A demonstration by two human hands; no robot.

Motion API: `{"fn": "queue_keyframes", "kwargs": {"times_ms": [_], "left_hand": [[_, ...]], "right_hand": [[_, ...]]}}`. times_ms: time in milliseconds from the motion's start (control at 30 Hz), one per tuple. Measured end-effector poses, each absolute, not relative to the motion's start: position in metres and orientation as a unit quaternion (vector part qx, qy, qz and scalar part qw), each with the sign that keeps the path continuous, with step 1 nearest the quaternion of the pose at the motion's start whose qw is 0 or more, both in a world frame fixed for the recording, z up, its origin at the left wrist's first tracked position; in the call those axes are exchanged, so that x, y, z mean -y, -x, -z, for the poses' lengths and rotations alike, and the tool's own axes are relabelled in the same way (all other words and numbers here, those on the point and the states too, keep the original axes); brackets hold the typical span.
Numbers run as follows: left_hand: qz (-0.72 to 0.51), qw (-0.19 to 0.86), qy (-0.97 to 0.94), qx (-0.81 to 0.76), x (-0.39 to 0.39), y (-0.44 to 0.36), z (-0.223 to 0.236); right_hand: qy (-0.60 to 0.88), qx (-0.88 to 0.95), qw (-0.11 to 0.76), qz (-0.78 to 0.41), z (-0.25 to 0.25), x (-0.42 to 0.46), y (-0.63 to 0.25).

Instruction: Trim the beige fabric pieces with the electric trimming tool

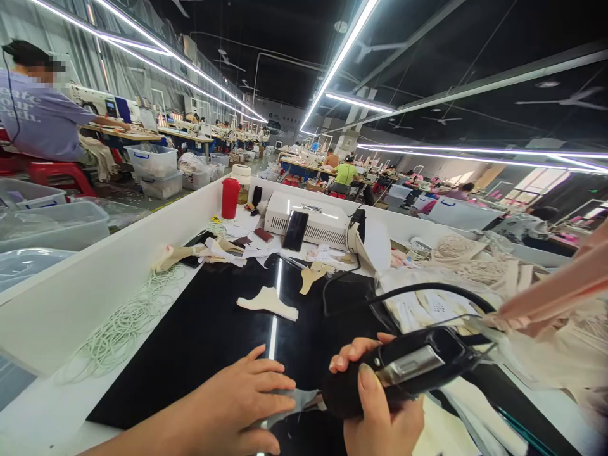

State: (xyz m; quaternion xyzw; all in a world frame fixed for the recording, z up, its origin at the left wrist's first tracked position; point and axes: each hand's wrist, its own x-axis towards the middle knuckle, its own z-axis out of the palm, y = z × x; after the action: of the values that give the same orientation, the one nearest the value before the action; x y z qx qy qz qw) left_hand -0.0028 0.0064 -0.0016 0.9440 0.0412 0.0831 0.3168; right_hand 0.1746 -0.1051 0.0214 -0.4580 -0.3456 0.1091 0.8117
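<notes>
My right hand (375, 399) is wrapped round a black corded power tool (422, 373) with a silver strip along its body. The tool's narrow tip points left, close to my left fingertips, low over the black board (180, 354). My left hand (251, 399) lies with fingers stretched out, pressing on a greyish translucent piece (294, 405) on the board. That piece is partly hidden under my fingers. Beyond my hands lie a cream curved cut piece (268, 303) and a smaller beige piece (312, 277).
A looped pale green cord (128, 323) lies at the left by the white table wall (95, 278). A phone (295, 230) leans on a white vented box (308, 218), near a red cup (230, 197). Fabric bundles (475, 253) are heaped right. A co-worker (42, 107) sits far left.
</notes>
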Motion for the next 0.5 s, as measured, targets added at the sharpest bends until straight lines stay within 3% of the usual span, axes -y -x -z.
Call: {"fn": "queue_keyframes", "kwargs": {"times_ms": [500], "left_hand": [[-0.069,0.329,-0.94,-0.057,-0.008,0.004,0.006]], "right_hand": [[0.462,0.319,0.824,-0.078,-0.022,0.109,-0.195]]}}
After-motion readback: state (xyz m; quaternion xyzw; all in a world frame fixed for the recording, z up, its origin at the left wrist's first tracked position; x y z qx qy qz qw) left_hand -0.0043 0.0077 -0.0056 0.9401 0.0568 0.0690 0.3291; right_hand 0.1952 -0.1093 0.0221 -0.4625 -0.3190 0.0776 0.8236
